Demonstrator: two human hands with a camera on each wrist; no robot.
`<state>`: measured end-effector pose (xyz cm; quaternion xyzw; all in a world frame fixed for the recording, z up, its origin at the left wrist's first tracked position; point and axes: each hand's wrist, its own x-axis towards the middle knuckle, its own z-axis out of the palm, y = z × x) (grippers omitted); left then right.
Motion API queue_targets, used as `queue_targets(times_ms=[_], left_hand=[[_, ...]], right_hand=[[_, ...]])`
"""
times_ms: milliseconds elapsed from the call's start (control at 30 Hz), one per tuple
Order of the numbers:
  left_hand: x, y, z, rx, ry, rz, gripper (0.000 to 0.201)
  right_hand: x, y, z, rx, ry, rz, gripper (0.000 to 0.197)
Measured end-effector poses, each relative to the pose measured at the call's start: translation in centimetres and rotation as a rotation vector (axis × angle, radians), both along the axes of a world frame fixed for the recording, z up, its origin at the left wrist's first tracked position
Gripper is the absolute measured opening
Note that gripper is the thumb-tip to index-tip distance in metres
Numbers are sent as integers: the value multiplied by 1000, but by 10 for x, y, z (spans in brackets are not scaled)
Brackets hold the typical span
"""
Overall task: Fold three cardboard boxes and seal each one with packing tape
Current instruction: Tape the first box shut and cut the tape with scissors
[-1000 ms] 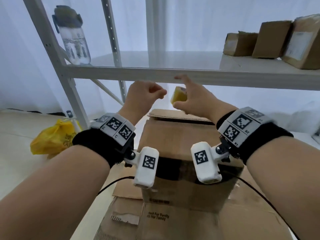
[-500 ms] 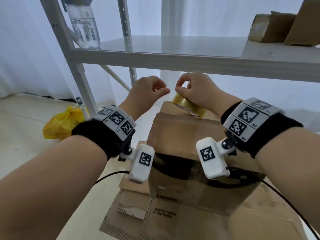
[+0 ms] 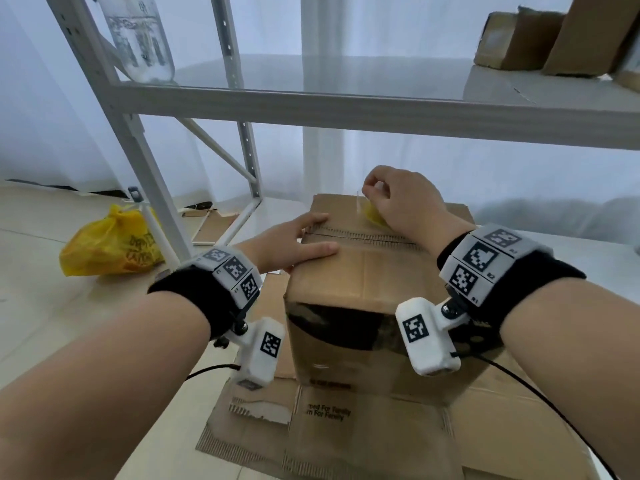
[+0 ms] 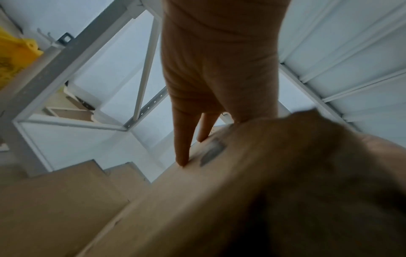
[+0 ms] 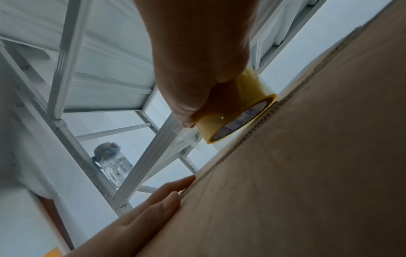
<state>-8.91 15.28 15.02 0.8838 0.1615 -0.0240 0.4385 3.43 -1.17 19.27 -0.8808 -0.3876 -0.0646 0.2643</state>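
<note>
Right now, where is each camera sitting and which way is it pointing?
Head: worn on the head, looking forward and down at the cardboard box; both forearms show.
Left wrist: looks along the left hand, whose fingers press the box's edge.
Right wrist: looks along the right hand gripping the tape roll.
Shared: the water bottle shows in the head and right wrist views.

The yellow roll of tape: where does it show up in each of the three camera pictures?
Head view: tape roll upper centre, under the right hand, on the box top.
Left wrist view: not in it.
Right wrist view: centre right, gripped against the box.
Shared landmark: the flap seam beside the roll.
</note>
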Motion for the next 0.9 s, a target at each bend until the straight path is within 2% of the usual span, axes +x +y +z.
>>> queue_targets(times_ms=[200, 367, 467, 600, 767, 900], left_hand=[[-23, -28, -6, -4, -96, 64, 60], [-28, -48, -7, 132, -116, 54, 54], [-25, -48, -2, 192, -103, 31, 51], [-16, -38, 2, 311, -65, -79, 56], [-12, -28, -5, 332, -105, -139, 69], [-11, -25, -10, 340, -139, -137, 68]], right_hand=[[-21, -20, 6, 35, -39, 35, 21], [-27, -46, 29, 157, 36, 49, 23], [-28, -59, 33, 132, 33, 27, 23], [-32, -62, 27, 105, 37, -6, 18], [-31, -52, 35, 46, 45, 49, 18], [-34, -37, 44, -137, 14, 77, 17]])
